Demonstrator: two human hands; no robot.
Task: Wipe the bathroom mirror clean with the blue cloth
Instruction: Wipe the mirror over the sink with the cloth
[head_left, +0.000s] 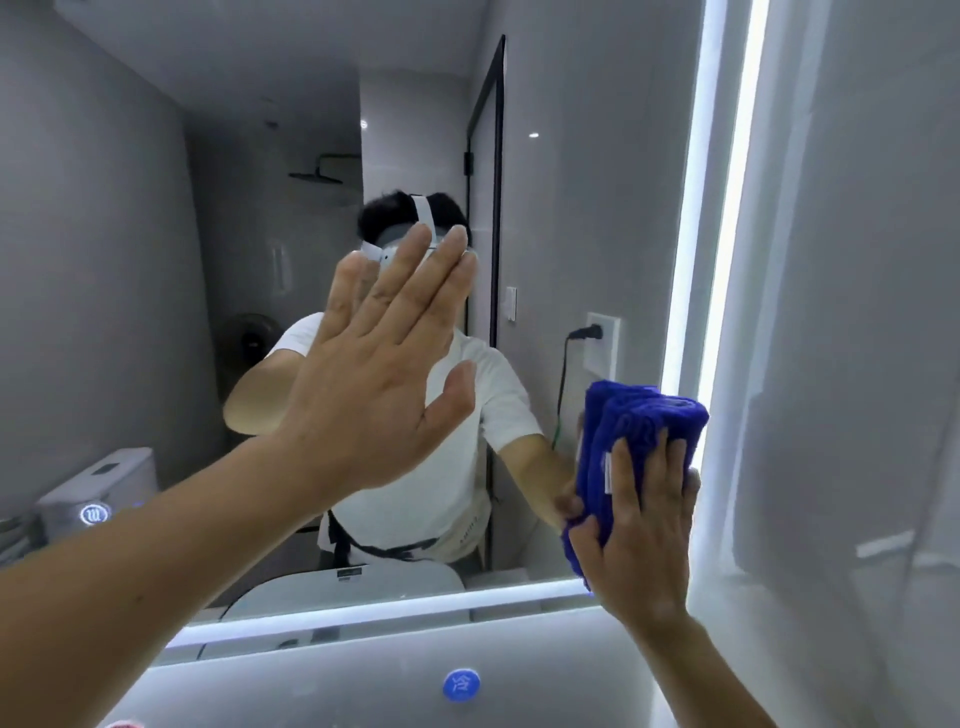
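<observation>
The bathroom mirror (156, 260) fills most of the view, with lit strips along its right and bottom edges. My left hand (379, 374) lies flat with straight, spread fingers against the middle of the glass. At the mirror's lower right corner, my right hand (641, 525) presses a folded blue cloth (634, 421) against the glass, fingers laid over the cloth and the thumb around its lower left edge. The cloth sticks up above my fingers. The mirror reflects a person in a white shirt.
A grey wall (857, 312) runs along the right of the mirror. Below the mirror is a pale ledge or basin surface with a round blue sticker (461, 686). The reflection shows a toilet tank, a shower head and a wall socket with a cable.
</observation>
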